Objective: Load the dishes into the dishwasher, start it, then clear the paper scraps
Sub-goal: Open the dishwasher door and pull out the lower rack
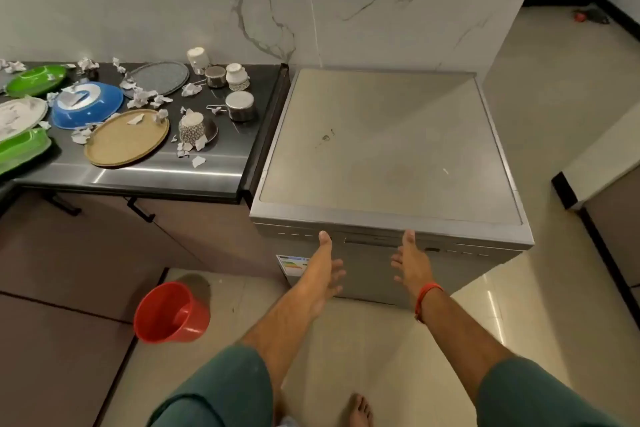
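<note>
A steel-grey dishwasher (388,149) stands at the centre with its door closed. My left hand (325,263) and my right hand (410,262) reach side by side toward the top edge of the door, fingers straight, holding nothing. Left of the machine, a dark countertop (166,173) carries a tan round tray (126,137), a blue bowl (88,104), green dishes (34,80), a grey plate (161,77), a patterned bowl (192,126), steel cups (240,106) and white cups (237,74). Several crumpled paper scraps (143,97) lie among them.
A red bucket (171,312) sits on the tiled floor at the left of my legs, against brown cabinet doors (86,246). Marble wall stands behind counter and dishwasher. Another cabinet edge (595,184) is at the right. My bare foot (360,409) shows at the bottom.
</note>
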`<state>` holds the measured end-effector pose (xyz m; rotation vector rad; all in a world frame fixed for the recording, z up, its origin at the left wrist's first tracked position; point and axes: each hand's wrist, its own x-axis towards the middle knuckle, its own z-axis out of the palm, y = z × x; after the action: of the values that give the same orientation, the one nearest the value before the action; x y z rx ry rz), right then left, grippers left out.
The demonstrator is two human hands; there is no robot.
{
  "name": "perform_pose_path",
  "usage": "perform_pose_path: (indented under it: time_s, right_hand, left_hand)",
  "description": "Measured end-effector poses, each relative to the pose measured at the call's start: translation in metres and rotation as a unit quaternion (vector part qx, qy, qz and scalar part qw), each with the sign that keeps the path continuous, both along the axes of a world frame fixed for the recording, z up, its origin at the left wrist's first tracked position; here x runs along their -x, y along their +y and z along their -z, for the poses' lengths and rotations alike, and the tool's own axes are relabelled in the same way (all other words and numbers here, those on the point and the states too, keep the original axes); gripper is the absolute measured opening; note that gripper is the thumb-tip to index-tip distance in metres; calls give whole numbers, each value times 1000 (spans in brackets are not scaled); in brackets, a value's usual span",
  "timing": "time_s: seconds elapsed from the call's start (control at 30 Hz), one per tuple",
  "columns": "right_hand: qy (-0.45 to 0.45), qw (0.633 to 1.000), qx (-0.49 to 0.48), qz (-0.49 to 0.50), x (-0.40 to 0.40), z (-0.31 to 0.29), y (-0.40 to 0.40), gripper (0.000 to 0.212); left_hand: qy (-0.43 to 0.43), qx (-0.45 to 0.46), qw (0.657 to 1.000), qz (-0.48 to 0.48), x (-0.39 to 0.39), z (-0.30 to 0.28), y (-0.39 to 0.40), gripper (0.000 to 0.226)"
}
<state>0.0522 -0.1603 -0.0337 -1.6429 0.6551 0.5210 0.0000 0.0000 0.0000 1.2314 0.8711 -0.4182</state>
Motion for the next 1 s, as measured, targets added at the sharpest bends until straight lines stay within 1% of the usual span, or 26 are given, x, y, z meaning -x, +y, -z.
perform_pose_path:
  time_s: [0.07, 0.17, 0.3, 0.4, 0.53, 0.6, 0.7, 0.8, 0.93, 1.0]
  right_hand:
    - [18, 994, -85, 58, -6, 4, 5, 90]
    - [45, 972, -186, 138, -12, 5, 11, 92]
    - [64, 934, -258, 238, -24, 10, 17, 95]
    - [62, 914, -291, 277, -30, 14, 19, 97]
    - [64, 882, -333, 329, -37, 23, 22, 100]
    - [62, 860, -359, 357, -40, 26, 25, 101]
    - [64, 838, -385, 381, -43, 33, 27, 102]
    - [61, 831, -390, 392, -48, 37, 28, 101]
    - [45, 825, -382, 414, -52, 41, 25, 91]
    - [42, 825, -380, 416, -52, 42, 26, 89]
  left_hand:
    - [12, 25, 999, -34, -3, 5, -4, 71]
    - [17, 73, 995, -62, -4, 10, -8, 72]
    - [23, 100, 993, -64, -13, 17, -11, 77]
    - [28, 135, 987, -86, -24, 27, -14, 79]
    - [31, 218, 961, -168, -47, 41, -14, 81]
    - [34, 247, 950, -189, -58, 47, -15, 82]
    - [40, 284, 934, -215, -66, 53, -21, 85]
    - [45, 318, 918, -233, -75, 59, -23, 89]
    - [39, 351, 891, -287, -85, 61, -19, 89]
    - [37, 358, 885, -297, -88, 61, -19, 92]
